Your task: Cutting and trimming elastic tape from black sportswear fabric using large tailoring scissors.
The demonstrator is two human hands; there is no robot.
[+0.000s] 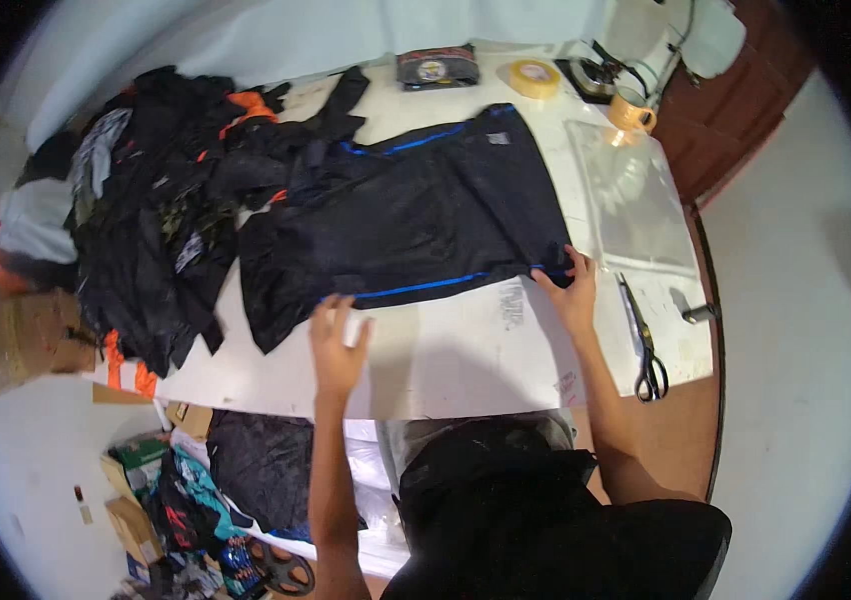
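Observation:
A black shirt [416,215] with blue trim along its long edges is spread flat across the white table. At its near edge, toward the left, my left hand [338,350] is open, the fingertips by the blue trim. My right hand [573,295] rests on the near right corner of the shirt, thumb and fingers spread apart on the cloth. A small pale label or print shows near the shirt's far right corner.
A heap of dark clothes [161,210] covers the table's left side, beside a cardboard box [31,335]. To the right lie black-handled scissors [643,345] and clear plastic bags [636,205]. Farther back are a packed garment [438,68], yellow tape [534,80] and a mug [630,108].

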